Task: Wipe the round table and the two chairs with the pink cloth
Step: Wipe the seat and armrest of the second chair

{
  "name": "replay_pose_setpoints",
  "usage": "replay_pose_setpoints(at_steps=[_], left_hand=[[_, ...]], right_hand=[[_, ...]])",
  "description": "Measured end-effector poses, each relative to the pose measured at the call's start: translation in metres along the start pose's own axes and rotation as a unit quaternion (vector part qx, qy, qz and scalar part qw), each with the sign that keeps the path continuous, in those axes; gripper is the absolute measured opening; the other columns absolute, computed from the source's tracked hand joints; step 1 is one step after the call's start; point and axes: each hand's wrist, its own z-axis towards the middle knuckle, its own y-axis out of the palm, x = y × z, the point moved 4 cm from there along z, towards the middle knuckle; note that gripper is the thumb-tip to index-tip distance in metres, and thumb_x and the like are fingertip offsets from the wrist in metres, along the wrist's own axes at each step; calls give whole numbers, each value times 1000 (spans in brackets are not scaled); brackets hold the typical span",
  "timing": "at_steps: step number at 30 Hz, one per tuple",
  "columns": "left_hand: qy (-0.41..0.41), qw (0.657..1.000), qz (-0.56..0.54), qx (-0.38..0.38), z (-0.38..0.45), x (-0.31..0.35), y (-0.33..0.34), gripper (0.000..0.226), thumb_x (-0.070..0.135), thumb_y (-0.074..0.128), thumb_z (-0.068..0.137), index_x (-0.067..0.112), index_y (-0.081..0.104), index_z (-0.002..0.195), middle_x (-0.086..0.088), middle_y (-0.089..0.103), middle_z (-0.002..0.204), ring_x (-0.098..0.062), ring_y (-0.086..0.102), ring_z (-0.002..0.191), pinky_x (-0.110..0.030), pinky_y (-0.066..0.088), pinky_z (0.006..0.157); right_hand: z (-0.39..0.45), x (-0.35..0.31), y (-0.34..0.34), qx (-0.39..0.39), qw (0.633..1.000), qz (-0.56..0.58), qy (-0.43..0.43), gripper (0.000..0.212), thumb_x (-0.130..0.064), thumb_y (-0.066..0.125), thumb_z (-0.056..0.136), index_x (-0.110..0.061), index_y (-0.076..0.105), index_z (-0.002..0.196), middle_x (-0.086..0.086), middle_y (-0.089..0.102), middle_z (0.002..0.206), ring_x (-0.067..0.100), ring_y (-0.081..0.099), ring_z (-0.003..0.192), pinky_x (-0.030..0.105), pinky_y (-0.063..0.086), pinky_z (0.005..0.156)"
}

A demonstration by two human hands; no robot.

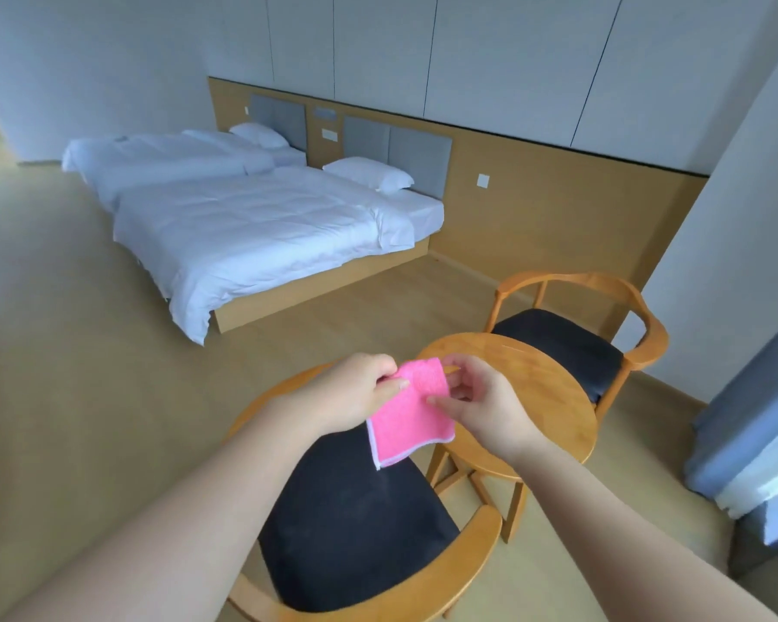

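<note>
A pink cloth (412, 417) with a white hem hangs in the air between my hands, above the near chair. My left hand (355, 390) pinches its upper left corner. My right hand (479, 404) pinches its upper right edge with thumb and fingers. The round wooden table (544, 388) stands just behind the cloth. The near chair (355, 523), wooden with a dark seat, sits below my arms. The far chair (571, 338), of the same kind, stands beyond the table.
Two beds (252, 226) with white covers stand at the back left against a wooden wall panel. A blue and white curtain (755, 442) hangs at the right. A white wall corner (737, 262) rises behind the far chair. Wooden floor spreads to the left.
</note>
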Motion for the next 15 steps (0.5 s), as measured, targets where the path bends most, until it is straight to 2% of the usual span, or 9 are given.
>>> replay_pose_setpoints(at_steps=[3,6,11,15], left_hand=[[-32,999,12,-12,8,-22,-17,34,47,46,94,19,49,74,2,47,64,-15,42,57,-36,37,56],[-47,998,44,-17,11,-42,-39,29,44,47,96,24,49,74,6,47,62,-12,42,53,-32,35,52],[-66,997,23,24,27,-84,-80,27,42,52,94,25,50,74,2,51,63,-14,48,53,-34,43,54],[-38,998,-5,58,59,-131,-106,26,45,58,90,28,53,72,3,56,64,-12,47,54,-29,37,52]], right_hand=[[37,-6,17,-57,998,28,-5,55,-5,73,82,-25,50,128,5,67,99,19,65,89,29,56,80],[69,-15,39,-81,995,45,-22,40,4,70,82,-21,64,113,1,69,97,15,66,85,22,55,77],[118,-35,71,-67,997,2,-36,41,0,69,84,-10,64,123,-3,69,106,18,66,95,24,53,86],[158,-51,92,-29,997,-66,-41,44,-3,69,85,-9,61,127,-5,67,104,14,63,88,15,49,81]])
